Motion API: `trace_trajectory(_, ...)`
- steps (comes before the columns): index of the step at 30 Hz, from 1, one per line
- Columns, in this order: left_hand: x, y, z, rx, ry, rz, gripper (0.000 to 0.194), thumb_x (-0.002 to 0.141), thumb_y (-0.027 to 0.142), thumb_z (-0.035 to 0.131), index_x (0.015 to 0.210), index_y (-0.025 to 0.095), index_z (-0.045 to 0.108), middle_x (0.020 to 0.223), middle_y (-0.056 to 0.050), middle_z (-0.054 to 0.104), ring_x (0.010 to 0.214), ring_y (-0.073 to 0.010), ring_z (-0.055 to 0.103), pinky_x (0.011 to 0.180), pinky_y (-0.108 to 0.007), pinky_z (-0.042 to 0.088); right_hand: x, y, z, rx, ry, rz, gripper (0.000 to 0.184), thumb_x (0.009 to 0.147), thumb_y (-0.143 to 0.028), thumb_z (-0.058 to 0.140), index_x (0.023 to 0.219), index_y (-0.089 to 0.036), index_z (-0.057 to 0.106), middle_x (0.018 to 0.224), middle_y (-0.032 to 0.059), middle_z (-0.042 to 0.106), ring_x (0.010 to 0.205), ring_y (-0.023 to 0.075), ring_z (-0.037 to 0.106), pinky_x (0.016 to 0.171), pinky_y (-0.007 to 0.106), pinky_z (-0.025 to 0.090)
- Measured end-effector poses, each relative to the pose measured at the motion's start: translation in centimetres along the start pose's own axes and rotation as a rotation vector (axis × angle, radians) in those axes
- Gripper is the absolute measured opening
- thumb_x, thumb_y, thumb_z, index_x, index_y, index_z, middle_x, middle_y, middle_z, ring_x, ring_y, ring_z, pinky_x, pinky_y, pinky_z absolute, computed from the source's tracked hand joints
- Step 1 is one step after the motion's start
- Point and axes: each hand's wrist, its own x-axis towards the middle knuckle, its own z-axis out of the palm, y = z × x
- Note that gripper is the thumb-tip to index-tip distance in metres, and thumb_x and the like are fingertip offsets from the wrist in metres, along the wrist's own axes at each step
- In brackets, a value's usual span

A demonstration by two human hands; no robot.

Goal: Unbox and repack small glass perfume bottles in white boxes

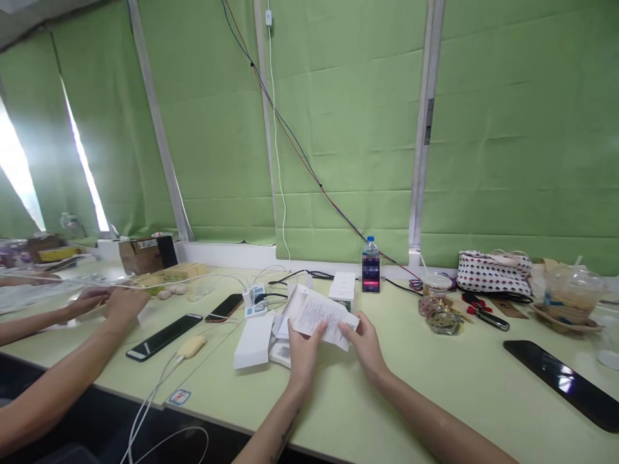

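A folded white printed leaflet (319,314) is held between both my hands above the pale green table (435,393). My left hand (302,351) grips its lower left edge with thumb on top. My right hand (363,345) pinches its right edge. Just left of my hands lie a white box lid (255,340) and a white box part with a barcode label (282,352). A small white box (343,289) stands behind the leaflet.
Another person's arms and hands (104,303) work at the left. Two dark phones (164,336) (224,307), a charger with white cables (255,301), a water bottle (371,265), a patterned pouch (493,272), plastic cups (570,293), pliers (483,312) and a black phone (565,380) lie about.
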Motion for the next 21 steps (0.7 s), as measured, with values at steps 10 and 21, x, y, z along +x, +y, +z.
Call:
trace_trajectory(10,2.7,1.8,-1.5,-0.039,-0.225,-0.109,0.059,0.063,0.039,0.074,0.113,0.015,0.056,0.102,-0.012,0.069,0.091,-0.0284,0.066,0.077,-0.039,0.053,0.4,0.2,-0.1,-0.085,-0.152,0.071,0.05,0.078,-0.061,0.054,0.078,-0.012,0.065,0.07,0.0071,0.066,0.062,0.0189,0.062,0.055,0.028,0.048)
trace_trajectory(21,12.0,4.9,-7.5,1.216,-0.208,0.163,0.026,0.072,0.02,0.057,0.097,0.016,0.06,0.092,-0.009,0.066,0.09,-0.0269,0.062,0.078,-0.034,0.045,5.0,0.1,-2.1,-0.877,0.112,-0.299,0.038,0.081,-0.027,0.054,0.118,-0.019,0.05,0.117,0.0125,0.045,0.109,0.0273,0.047,0.093,0.041,0.04)
